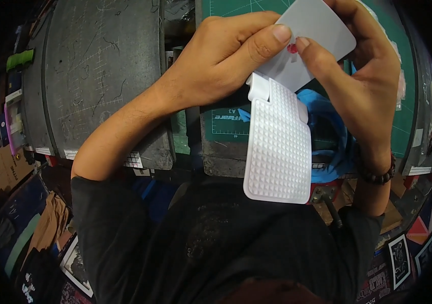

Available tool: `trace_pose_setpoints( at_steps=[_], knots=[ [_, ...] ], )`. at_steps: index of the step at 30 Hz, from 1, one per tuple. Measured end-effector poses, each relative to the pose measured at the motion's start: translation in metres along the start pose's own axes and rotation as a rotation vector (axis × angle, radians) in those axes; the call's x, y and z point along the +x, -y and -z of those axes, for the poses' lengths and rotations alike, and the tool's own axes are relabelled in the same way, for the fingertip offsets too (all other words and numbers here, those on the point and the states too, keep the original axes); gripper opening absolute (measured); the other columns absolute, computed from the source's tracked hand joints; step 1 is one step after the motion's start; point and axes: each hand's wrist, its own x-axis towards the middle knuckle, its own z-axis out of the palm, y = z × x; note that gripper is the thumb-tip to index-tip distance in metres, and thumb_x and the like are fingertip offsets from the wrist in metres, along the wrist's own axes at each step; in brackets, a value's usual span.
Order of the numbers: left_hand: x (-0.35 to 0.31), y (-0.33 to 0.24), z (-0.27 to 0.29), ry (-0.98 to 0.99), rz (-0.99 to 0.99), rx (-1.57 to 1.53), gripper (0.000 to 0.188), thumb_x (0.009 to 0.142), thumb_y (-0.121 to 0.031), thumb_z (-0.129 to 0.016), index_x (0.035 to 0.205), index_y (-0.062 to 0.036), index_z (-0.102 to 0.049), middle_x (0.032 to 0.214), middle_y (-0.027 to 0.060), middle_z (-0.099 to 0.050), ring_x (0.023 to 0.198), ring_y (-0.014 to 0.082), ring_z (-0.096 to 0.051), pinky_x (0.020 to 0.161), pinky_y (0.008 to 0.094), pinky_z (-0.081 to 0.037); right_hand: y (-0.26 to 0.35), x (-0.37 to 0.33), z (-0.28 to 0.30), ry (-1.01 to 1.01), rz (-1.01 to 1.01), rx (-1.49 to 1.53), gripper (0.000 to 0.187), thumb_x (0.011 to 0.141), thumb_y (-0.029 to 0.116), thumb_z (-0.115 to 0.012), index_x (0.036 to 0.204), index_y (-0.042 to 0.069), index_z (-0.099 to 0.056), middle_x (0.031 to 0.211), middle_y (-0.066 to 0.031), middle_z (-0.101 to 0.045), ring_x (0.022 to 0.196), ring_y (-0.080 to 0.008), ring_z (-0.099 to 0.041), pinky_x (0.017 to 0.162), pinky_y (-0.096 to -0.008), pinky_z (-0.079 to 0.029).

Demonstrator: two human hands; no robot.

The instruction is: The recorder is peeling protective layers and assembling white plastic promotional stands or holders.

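Note:
My left hand [226, 58] grips a white hinged plastic piece by the left side of its smooth upper panel [287, 68]. Its thumb presses on that panel's face and the other fingers go behind. From a hinge, a second panel [279, 147] with a raised diamond pattern hangs down toward me. My right hand [352, 76] holds the upper panel's right side, its thumb tip beside a small red mark [292, 48]. Some of its fingers are hidden behind the panel. Blue cloth [327, 129] bunches below, between the hinged piece and my right wrist.
A green cutting mat [226, 126] lies on the board below my hands. To the left is a worn grey board [99, 66] with grid lines, beyond a gap. Cardboard [8, 172] and folded cloth [48, 220] are at the lower left. A framed print [399, 261] is at the lower right.

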Motion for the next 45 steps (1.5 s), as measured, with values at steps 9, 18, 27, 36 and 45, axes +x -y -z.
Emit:
trace_pose_setpoints(
  at_steps=[9,18,27,36,45],
  knots=[
    [0.0,0.001,0.001,0.008,-0.021,0.028,0.047,0.115,-0.042,-0.054,0.117,0.0003,-0.075,0.078,0.0088,-0.07,0.072,0.0161,-0.068,0.065,0.0313,-0.052,0.003,-0.006,-0.005,-0.046,0.033,-0.027,0.034,0.087,0.002,-0.073,0.118,-0.004,-0.062,0.097,-0.006,-0.072,0.086,-0.0084,-0.068,0.076,-0.025,-0.053],
    [0.0,-0.001,-0.001,-0.031,-0.021,-0.006,0.045,0.114,-0.04,-0.056,0.115,0.0012,-0.075,0.078,0.0088,-0.07,0.072,0.016,-0.067,0.065,0.0318,-0.052,0.005,-0.006,-0.007,-0.051,-0.02,-0.054,0.032,0.087,0.002,-0.074,0.117,-0.003,-0.062,0.096,-0.0056,-0.071,0.084,-0.0079,-0.066,0.075,-0.0242,-0.052],
    [0.001,-0.002,0.0,-0.006,-0.014,0.003,0.045,0.115,-0.04,-0.056,0.113,0.0006,-0.075,0.074,0.0072,-0.067,0.068,0.0137,-0.063,0.062,0.0311,-0.05,0.017,-0.007,-0.006,-0.028,-0.046,-0.159,0.032,0.087,0.003,-0.074,0.117,-0.003,-0.063,0.097,-0.0052,-0.071,0.084,-0.0077,-0.066,0.075,-0.0242,-0.052],
    [0.001,0.001,-0.004,-0.101,-0.025,-0.03,0.046,0.115,-0.042,-0.055,0.107,-0.0004,-0.074,0.075,0.0053,-0.067,0.069,0.0129,-0.063,0.062,0.0311,-0.049,0.001,-0.003,-0.012,-0.249,0.201,-0.269,0.035,0.092,0.008,-0.08,0.123,-0.001,-0.067,0.1,-0.0049,-0.072,0.09,-0.0096,-0.066,0.08,-0.0238,-0.051],
    [0.002,-0.023,0.011,0.038,0.273,-0.309,0.046,0.119,-0.034,-0.043,0.13,0.0049,-0.065,0.106,0.0074,-0.07,0.093,0.01,-0.061,0.081,0.0261,-0.05,-0.003,-0.001,0.012,-0.021,0.422,-0.514,0.025,0.083,0.015,-0.096,0.094,0.004,-0.076,0.084,0.0009,-0.072,0.074,-0.0077,-0.059,0.065,-0.0228,-0.046]
  ],
)
